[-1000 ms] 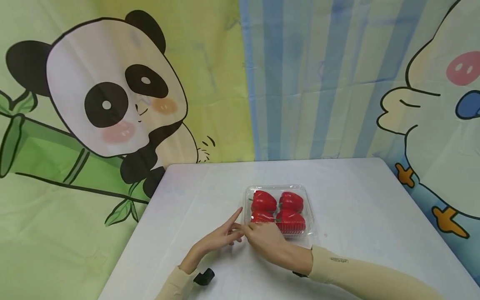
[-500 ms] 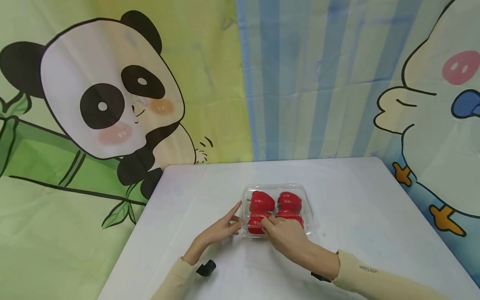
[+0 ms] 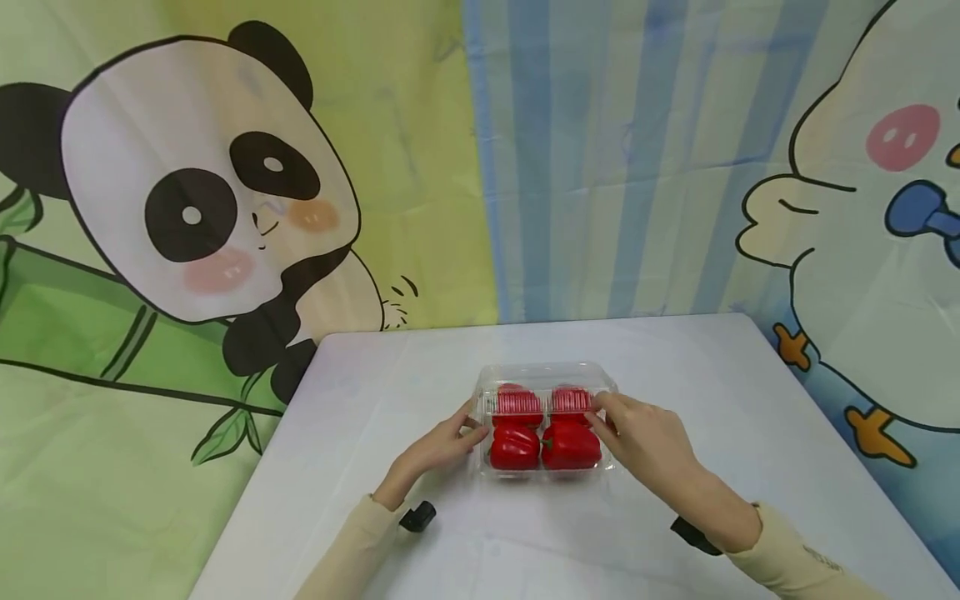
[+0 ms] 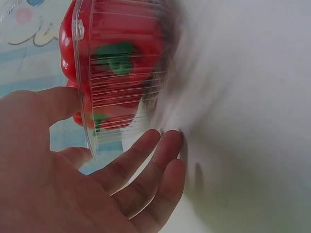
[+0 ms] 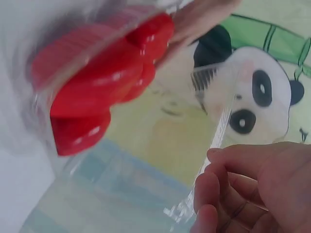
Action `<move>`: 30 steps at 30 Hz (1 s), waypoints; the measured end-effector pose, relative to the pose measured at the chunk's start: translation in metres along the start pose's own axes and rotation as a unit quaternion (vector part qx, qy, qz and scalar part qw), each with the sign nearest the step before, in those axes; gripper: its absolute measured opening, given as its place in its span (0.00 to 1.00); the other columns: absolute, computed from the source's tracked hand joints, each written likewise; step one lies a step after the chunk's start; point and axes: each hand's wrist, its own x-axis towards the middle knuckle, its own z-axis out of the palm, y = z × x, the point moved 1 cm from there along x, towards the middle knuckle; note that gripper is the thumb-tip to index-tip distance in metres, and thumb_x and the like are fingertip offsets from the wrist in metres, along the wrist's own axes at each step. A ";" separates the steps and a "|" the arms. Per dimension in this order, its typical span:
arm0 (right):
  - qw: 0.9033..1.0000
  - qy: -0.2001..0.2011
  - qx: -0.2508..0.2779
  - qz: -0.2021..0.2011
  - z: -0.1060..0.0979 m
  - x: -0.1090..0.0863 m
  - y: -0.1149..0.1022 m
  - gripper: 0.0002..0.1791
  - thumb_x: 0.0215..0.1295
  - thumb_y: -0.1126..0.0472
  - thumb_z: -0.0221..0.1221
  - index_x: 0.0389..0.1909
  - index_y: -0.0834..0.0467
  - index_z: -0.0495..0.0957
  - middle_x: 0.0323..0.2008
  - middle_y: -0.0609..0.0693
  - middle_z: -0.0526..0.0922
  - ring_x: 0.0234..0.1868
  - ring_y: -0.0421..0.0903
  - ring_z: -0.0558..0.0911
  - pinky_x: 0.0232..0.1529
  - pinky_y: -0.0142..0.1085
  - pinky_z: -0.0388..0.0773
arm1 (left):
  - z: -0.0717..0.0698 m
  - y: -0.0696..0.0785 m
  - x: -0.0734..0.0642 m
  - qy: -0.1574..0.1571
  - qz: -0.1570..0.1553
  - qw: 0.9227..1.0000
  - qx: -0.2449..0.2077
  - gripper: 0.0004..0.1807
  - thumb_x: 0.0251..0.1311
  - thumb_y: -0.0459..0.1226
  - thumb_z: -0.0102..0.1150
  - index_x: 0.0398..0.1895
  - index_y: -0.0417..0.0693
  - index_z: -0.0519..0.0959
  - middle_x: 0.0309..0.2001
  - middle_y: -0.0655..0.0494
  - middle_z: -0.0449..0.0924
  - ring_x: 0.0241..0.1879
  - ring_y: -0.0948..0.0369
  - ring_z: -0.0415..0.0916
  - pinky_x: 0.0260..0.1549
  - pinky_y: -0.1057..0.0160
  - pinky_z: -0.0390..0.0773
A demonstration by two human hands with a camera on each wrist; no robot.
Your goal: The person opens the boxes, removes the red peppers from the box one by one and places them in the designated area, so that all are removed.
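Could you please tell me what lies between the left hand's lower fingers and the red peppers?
In the left wrist view, the clear container's ribbed wall stands between the lower fingers of the left hand and the peppers.

printed bird (image 3: 885, 317): cut off by head view's right edge | right sleeve (image 3: 787, 552): lettering (image 3: 822, 558) too small to read | clear container (image 4: 83, 58): cropped at top, base (image 4: 163, 53) blurred, left wrist view

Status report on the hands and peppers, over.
Right hand pinches raised clear lid. Left hand at container's side. Four red peppers inside; lid overlaps rear pair in head view.
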 end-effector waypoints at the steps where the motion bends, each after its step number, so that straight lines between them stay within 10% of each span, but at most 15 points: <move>1: 1.000 -0.001 0.006 0.011 -0.003 0.001 0.004 0.11 0.58 0.59 0.72 0.37 0.55 0.80 0.19 0.42 0.79 0.16 0.33 0.67 0.19 0.25 0.67 | -0.001 0.000 0.001 0.000 -0.001 1.000 0.004 0.40 0.73 0.53 0.51 0.82 0.59 0.47 0.56 0.47 0.78 0.43 0.60 0.81 0.47 0.53 0.80; 18: 0.985 0.012 0.144 0.094 -0.005 0.035 0.062 0.09 0.66 0.56 0.66 0.42 0.56 0.82 0.24 0.47 0.77 0.25 0.43 0.73 0.23 0.30 0.72 | -0.011 0.004 0.015 0.001 -0.015 0.998 0.059 0.39 0.73 0.54 0.49 0.82 0.64 0.47 0.60 0.43 0.78 0.56 0.48 0.78 0.55 0.42 0.77; 30: 0.971 0.078 0.214 0.069 0.024 0.067 0.088 0.12 0.72 0.61 0.60 0.52 0.59 0.76 0.46 0.55 0.84 0.47 0.51 0.82 0.39 0.22 0.74 | -0.013 0.004 0.019 -0.009 -0.017 0.998 0.057 0.38 0.73 0.53 0.48 0.82 0.67 0.47 0.60 0.44 0.78 0.52 0.53 0.78 0.53 0.46 0.78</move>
